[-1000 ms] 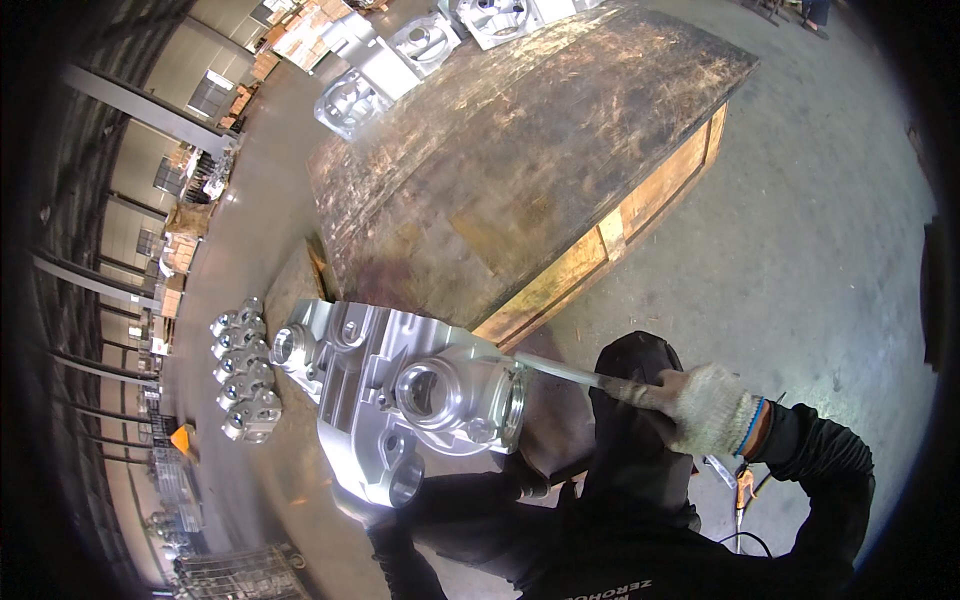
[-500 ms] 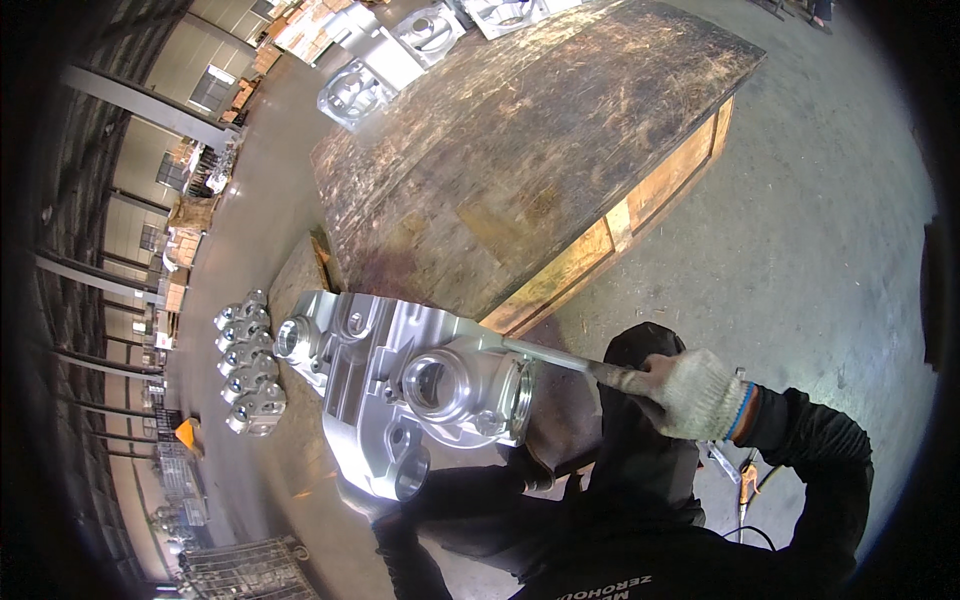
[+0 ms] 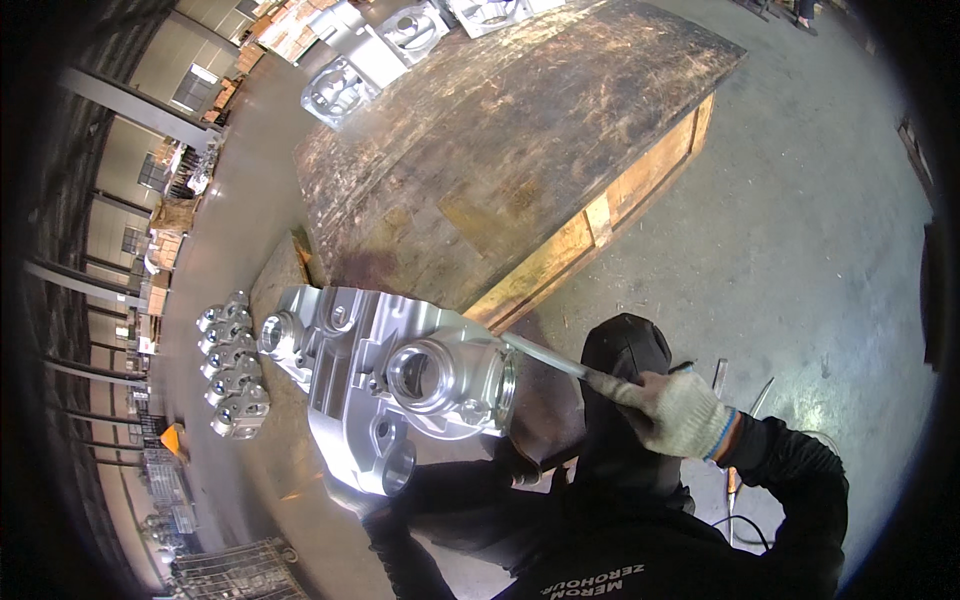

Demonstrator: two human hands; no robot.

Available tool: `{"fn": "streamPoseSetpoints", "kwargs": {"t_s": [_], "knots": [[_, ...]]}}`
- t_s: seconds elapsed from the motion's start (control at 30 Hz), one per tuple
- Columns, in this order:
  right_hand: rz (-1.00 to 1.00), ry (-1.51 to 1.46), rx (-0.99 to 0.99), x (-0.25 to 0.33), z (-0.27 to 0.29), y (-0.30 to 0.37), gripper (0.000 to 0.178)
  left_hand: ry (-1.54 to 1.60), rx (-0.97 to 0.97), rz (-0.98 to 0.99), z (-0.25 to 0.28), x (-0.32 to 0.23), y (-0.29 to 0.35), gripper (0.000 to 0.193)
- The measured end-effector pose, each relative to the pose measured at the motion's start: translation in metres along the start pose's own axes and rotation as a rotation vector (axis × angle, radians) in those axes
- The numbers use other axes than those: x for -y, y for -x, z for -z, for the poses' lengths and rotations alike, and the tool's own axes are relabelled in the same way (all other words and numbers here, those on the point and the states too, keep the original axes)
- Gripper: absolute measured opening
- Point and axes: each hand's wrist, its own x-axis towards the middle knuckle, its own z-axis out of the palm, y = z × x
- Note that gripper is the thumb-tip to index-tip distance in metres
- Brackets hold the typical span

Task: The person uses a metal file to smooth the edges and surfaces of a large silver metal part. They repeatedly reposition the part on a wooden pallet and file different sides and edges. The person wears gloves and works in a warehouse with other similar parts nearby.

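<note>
Leftward of the right hand (image 3: 680, 414), clasped around a flat file (image 3: 548, 356), sits the metal casting (image 3: 392, 345)

The view is brightly but unevenly lit. Sharp glints are thrown off the casting (image 3: 395, 330), and the bench (image 3: 480, 150) is washed paler toward its far edge. A bright sheen is spread across the floor (image 3: 800, 390) at right. Detail is swallowed in the black clothing (image 3: 520, 520). Beams (image 3: 90, 284) are bowed, distant boxes (image 3: 290, 30) softened, corners blackened.

Casting (image 3: 400, 345) before table (image 3: 500, 160), file (image 3: 547, 356) at right
</note>
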Motion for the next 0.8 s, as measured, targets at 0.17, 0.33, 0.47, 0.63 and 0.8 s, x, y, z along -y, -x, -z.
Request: {"fn": "streamPoseSetpoints", "kwargs": {"t_s": [0.17,0.33,0.47,0.63,0.8], "knots": [[0.115,0.0,-0.229,0.002,-0.009,0.007,0.07,-0.346,0.052,-0.104,0.012,0.006,-0.01,0.044],[0.013,0.0,-0.168,0.011,-0.009,0.007,0.065,-0.216,0.16,-0.099,0.008,0.004,-0.009,0.041],[0.152,-0.061,-0.327,0.008,-0.021,-0.019,0.063,-0.105,0.081,-0.17,-0.003,-0.009,-0.001,0.058],[0.026,-0.171,-0.454,-0.004,-0.051,-0.021,0.057,-0.1,-0.003,-0.125,-0.005,-0.008,0.001,0.06],[0.066,-0.91,-0.336,0.023,-0.073,-0.014,0.056,0.453,0.068,0.258,0.01,0.018,-0.016,0.05]]}}
